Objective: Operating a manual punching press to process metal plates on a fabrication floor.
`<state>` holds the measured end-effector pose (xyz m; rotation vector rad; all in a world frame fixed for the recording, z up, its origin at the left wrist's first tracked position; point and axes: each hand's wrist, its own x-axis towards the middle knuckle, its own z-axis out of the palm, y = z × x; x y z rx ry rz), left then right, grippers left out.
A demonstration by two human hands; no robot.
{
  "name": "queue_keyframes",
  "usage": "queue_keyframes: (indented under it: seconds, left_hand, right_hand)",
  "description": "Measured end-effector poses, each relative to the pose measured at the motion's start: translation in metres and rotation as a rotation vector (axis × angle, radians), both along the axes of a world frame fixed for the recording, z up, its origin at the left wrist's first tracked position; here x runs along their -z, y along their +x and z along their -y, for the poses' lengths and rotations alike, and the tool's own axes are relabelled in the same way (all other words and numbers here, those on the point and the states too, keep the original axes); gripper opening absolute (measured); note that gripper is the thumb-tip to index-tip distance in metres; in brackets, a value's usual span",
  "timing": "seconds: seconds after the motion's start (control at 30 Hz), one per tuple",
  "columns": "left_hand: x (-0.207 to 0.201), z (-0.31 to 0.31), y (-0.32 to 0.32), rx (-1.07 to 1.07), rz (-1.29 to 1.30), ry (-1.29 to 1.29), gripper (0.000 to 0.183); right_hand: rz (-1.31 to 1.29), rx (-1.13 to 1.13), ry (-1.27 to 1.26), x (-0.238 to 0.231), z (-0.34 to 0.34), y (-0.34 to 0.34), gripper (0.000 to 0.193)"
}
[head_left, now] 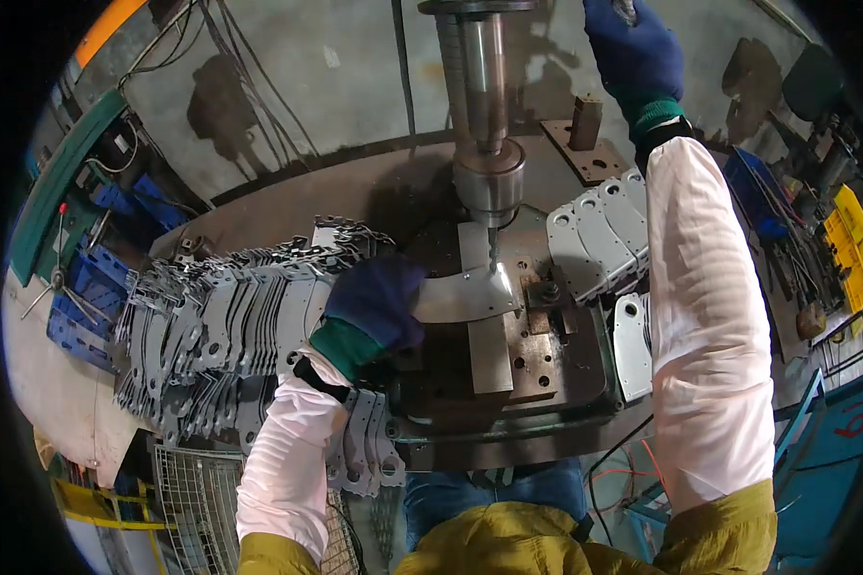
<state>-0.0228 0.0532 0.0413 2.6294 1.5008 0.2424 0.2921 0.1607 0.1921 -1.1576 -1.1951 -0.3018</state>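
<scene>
My left hand (372, 305), in a blue glove with a green cuff, is closed on the left end of a curved metal plate (462, 295). The plate lies on a steel fixture (527, 353) under a drill press. Its drill bit (492, 244) points down at the plate's right part; whether the tip touches the metal I cannot tell. Raised at the top right, my right hand (640, 57) is wrapped round a metal handle (625, 11), of which only a short bit shows. The drill chuck (489, 182) hangs between my two hands.
Many similar plates (249, 316) stand stacked on the left of the table. More plates (599, 235) lie to the right of the fixture. A steel block on a base (585, 129) sits behind them. Blue bins (86, 307) are far left, a yellow bin (851, 244) far right.
</scene>
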Motion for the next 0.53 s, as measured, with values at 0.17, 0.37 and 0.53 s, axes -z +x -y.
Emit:
queue_keyframes:
  seconds: [0.17,0.37,0.53]
  left_hand:
    - [-0.002,-0.005,0.002,0.039,-0.036,0.004,0.049]
    - [-0.003,0.0,0.002,0.028,0.043,0.025,0.043]
    - [-0.001,0.002,0.0,0.042,0.002,0.105,0.044]
  right_hand:
    - [0.046,0.067,-0.055,-0.004,-0.019,0.016,0.043]
    - [0.038,0.04,0.001,0.0,-0.02,0.013,0.042]
    - [0.045,0.081,-0.078,-0.004,-0.018,0.011,0.044]
